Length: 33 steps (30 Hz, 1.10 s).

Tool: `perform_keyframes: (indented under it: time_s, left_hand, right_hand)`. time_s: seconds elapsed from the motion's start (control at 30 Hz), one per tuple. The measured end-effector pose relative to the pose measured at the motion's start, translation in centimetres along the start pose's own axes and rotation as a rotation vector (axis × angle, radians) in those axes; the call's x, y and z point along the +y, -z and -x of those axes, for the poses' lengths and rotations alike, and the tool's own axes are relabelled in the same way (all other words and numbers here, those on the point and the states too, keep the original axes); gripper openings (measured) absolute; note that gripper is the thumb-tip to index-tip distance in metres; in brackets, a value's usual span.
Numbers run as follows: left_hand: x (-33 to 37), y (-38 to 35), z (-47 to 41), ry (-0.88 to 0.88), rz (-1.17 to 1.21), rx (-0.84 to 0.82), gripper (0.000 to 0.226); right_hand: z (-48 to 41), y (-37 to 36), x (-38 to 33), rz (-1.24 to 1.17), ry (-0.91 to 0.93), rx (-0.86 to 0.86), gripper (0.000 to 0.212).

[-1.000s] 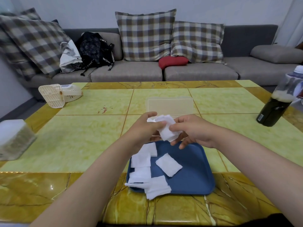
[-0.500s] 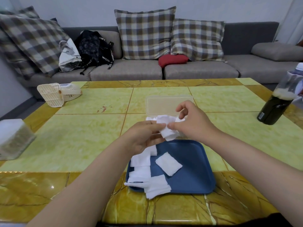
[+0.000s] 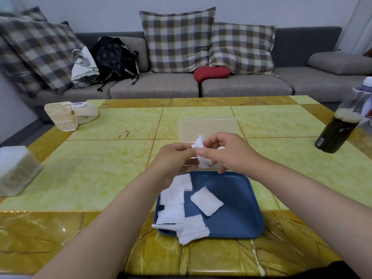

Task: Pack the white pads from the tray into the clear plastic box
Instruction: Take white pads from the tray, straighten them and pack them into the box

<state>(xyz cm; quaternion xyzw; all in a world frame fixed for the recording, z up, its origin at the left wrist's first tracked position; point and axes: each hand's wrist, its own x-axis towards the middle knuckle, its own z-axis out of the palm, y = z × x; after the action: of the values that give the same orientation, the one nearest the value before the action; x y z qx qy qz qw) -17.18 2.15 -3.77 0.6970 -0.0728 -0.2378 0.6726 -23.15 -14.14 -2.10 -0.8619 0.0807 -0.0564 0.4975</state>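
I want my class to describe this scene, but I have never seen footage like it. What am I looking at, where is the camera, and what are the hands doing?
There is no machine here. A person wears a camera on the head, looking forward and down, so both arms are their own. The left hand and right hand together hold a bunch of white pads. Nearer the person, a blue tray on the table carries more loose pads, mostly on its left side. Beyond the hands stands a clear box. A dark bottle stands far right.
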Motion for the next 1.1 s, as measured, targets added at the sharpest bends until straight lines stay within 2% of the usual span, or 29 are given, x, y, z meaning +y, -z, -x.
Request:
perform_keyframes:
  time_s: [0.2, 0.33, 0.5, 0.6, 0.73, 0.83, 0.9, 0.93, 1.0, 1.1]
  left_hand:
    - [0.0, 0.1, -0.1, -0.025, -0.054, 0.003, 0.017]
    - [0.2, 0.1, 0.0, 0.018, 0.011, 0.017, 0.017]
    - [0.5, 0.6, -0.1, 0.019, 0.059, 0.21, 0.016]
    - [0.5, 1.1, -0.1, -0.002, -0.007, 0.277, 0.015]
    - [0.9, 1.3, -0.2, -0.024, -0.055, 0.352, 0.019]
    - [1.0, 1.3, -0.1, -0.001, -0.044, 0.38, 0.018]
    - [0.7, 1.3, -0.1, -0.061, -0.131, 0.397, 0.013]
    - [0.5, 1.3, -0.2, -0.096, -0.199, 0.403, 0.018]
    - [0.1, 1.4, -0.4, -0.092, -0.223, 0.362, 0.03]
    - [0.0, 0.9, -0.4, 0.094, 0.006, 0.141, 0.034]
  right_hand:
    - [-0.2, -0.2, 0.2, -0.119, -0.132, -0.004, 0.028]
    - [-0.6, 0.1, 0.5, -0.156, -0.212, 0.012, 0.017]
    - [-1.1, 1.1, 0.5, -0.315, -0.281, 0.033, 0.016]
    - [-1.3, 1.7, 0.4, -0.415, -0.308, -0.046, 0.018]
    - [-0.7, 1.8, 0.7, -0.232, -0.362, -0.227, 0.019]
    - [-0.5, 1.4, 1.0, -0.212, -0.382, -0.2, 0.022]
    - [-0.5, 1.4, 0.8, -0.259, -0.371, -0.172, 0.021]
    - [-0.5, 1.5, 0.7, -0.301, -0.361, -0.167, 0.021]
    - [-0.5, 1.7, 0.3, -0.402, -0.337, -0.17, 0.021]
    - [-0.4, 1.6, -0.1, -0.436, -0.301, -0.151, 0.019]
